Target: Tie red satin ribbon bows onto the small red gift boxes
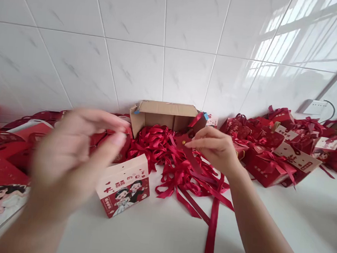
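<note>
Right hand (216,148) at 1 o'clock, grip pinching a dark red ribbon (188,154) above the red ribbon heap (179,170) on the white table (295,224). Left hand (74,153) blurred, fingers spread, empty. Risk: the strand snags in the tangle, dragging others or toppling the small red-and-cream gift box (124,185) at 6 o'clock.

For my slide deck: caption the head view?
Right hand pinches a red ribbon above the heap; blurred left hand hovers nearby.

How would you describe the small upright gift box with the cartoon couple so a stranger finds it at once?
Start at the open brown cardboard box against the tiled wall, then come forward past the red ribbon pile. The small pink-and-red gift box stands alone on the white counter, unribboned, unlike the tied boxes at right.
</note>
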